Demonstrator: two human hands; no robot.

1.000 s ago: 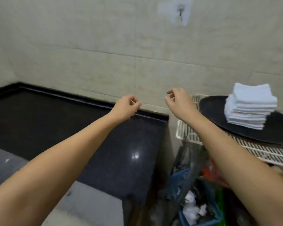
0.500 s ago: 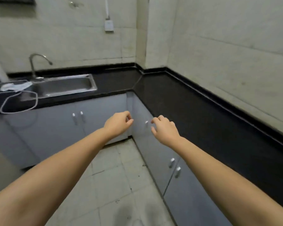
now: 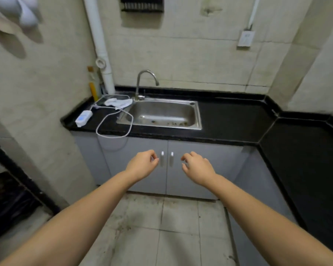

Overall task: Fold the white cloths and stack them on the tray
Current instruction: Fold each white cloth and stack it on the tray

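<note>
Hands empty: your left hand (image 3: 142, 164) and right hand (image 3: 198, 168) hang loosely curled, gripping nothing. One crumpled white cloth (image 3: 118, 103) lies on the desk (image 3: 229, 121) beside the sink (image 3: 198, 116), unfolded. No tray visible.

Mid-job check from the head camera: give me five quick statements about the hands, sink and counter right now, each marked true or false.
1. Both hands hold nothing. True: the left hand and right hand are loosely curled and bare.
2. A white cloth lies left of the sink. True.
3. The tray with folded cloths is in view. False: no tray shows here.
4. The sink is full of cloths. False: its basin holds no cloth.
5. The tap stands at the sink's right end. False: it stands at the back left corner.
</note>
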